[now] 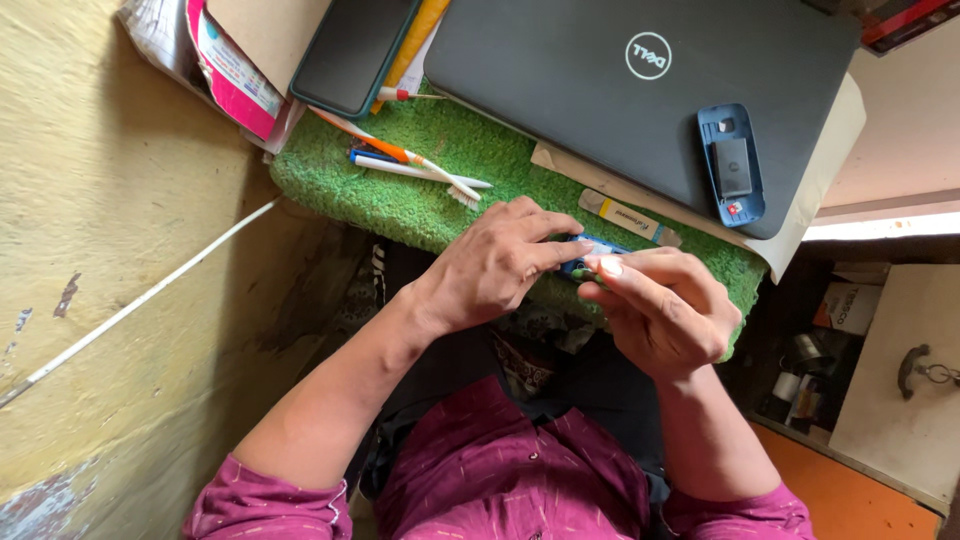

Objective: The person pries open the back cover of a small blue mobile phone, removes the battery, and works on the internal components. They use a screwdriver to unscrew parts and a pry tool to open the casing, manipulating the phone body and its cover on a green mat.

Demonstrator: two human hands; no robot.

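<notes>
Blue phone [583,262] sits pinched between both hands over the mat's [420,190] near edge. Left hand [490,268] closes on it from nine o'clock, right hand [660,305] from four o'clock, fingertips pressed to its end. Laptop [620,90] lies at twelve o'clock, a blue back cover [731,165] on it; toothbrush [400,158] at ten o'clock
</notes>
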